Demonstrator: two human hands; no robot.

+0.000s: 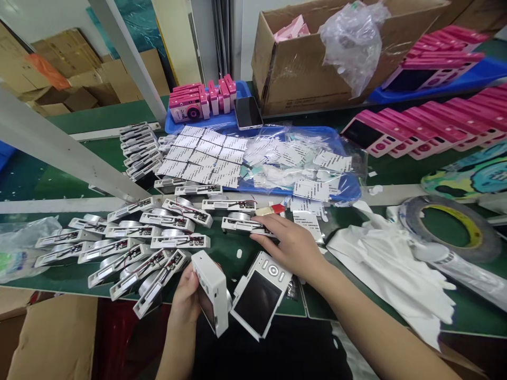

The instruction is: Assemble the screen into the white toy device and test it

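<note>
No wording can be read: the small printed white paper labels (202, 155) on the blue plastic tray (348, 186) are too tiny and blurred, and the white plastic camera casing (209, 285) and pink toy camera (185, 103) show nothing legible.

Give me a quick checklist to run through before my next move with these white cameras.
Left hand on the white camera: ok, held in the fingers.
Screen of that camera: cannot tell, turned mostly out of view.
Second camera: not ok, overhangs the edge of the bench.
Right hand on the circuit module: ok, resting on it.
Module wiring: cannot tell, too small to check.
</note>
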